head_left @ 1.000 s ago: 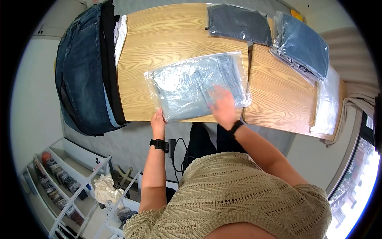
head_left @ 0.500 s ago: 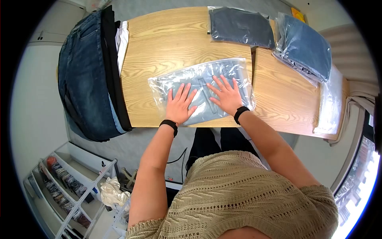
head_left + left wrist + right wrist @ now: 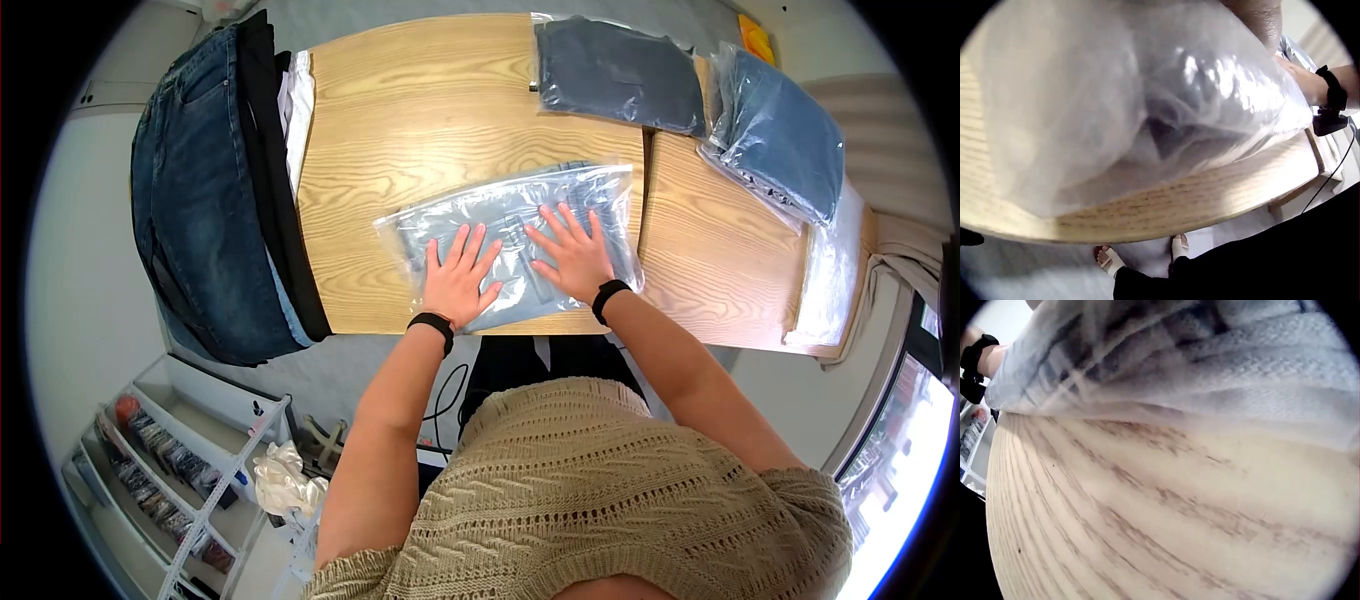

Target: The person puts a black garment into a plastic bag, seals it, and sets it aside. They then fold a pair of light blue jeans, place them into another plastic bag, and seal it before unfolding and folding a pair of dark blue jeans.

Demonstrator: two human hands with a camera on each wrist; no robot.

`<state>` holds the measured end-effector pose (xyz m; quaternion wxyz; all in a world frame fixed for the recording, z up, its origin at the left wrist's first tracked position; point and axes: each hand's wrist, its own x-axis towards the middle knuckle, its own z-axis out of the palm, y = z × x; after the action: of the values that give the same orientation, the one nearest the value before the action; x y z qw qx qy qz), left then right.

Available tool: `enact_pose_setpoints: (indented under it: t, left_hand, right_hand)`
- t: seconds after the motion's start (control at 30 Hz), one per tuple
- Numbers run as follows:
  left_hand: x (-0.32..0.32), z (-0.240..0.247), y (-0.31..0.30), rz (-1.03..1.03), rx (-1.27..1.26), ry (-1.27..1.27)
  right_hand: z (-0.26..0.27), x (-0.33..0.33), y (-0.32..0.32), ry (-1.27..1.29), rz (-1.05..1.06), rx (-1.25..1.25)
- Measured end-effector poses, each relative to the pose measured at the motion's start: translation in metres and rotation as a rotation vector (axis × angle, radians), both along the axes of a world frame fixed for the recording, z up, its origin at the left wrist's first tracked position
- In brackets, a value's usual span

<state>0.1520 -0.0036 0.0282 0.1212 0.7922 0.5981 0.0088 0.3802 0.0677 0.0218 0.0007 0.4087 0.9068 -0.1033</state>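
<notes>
A clear zip bag [image 3: 520,270] holding folded light-blue jeans [image 3: 440,215] lies at the table's front edge in the head view. My left hand [image 3: 462,280] is spread flat on its left half, fingers straight and apart. On its right half my right hand [image 3: 575,255] presses, also flat with spread fingers. The left wrist view has the loose, cloudy end of the bag [image 3: 1072,112] close up, puffed over the table edge. In the right wrist view the bag's side [image 3: 1210,381] rests on the wood, with the jeans' weave showing through the plastic.
Dark jeans [image 3: 195,200] are piled at the table's left end beside white cloth [image 3: 299,110]. Bagged dark trousers [image 3: 620,75] lie at the back right, near a stack of bagged blue jeans [image 3: 785,130]. Flat clear bags [image 3: 830,275] lie at the right edge. A shelf rack [image 3: 180,480] stands lower left.
The left hand has let go of the bag's near left corner and come onto its top. The right hand stopped sweeping and lies flat. The bag looks flatter under both palms.
</notes>
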Motion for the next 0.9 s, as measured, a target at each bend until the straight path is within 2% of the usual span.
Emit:
enact_pose_setpoints:
  t: [0.33,0.4,0.43,0.53,0.63,0.9]
  left_hand:
    - [-0.001,0.001,-0.002,-0.009,0.082,-0.028]
    - [-0.001,0.004,-0.002,0.017,0.091,-0.029]
    - [-0.002,0.006,-0.004,0.033,0.078,-0.031]
    - [-0.008,0.008,-0.007,-0.011,0.157,0.056]
    - [-0.011,0.007,-0.002,0.004,0.141,0.000]
    - [-0.014,-0.008,0.006,0.064,0.106,-0.088]
  right_hand:
    - [0.006,-0.007,-0.008,-0.002,-0.006,0.073]
    - [0.014,-0.028,-0.028,-0.193,-0.288,0.138]
    - [0.019,-0.039,-0.035,-0.208,-0.310,0.079]
    - [0.009,-0.056,-0.053,0.050,-0.121,0.010]
    - [0.002,-0.063,-0.048,0.101,-0.125,0.051]
    - [-0.005,-0.064,-0.041,0.005,-0.120,0.027]
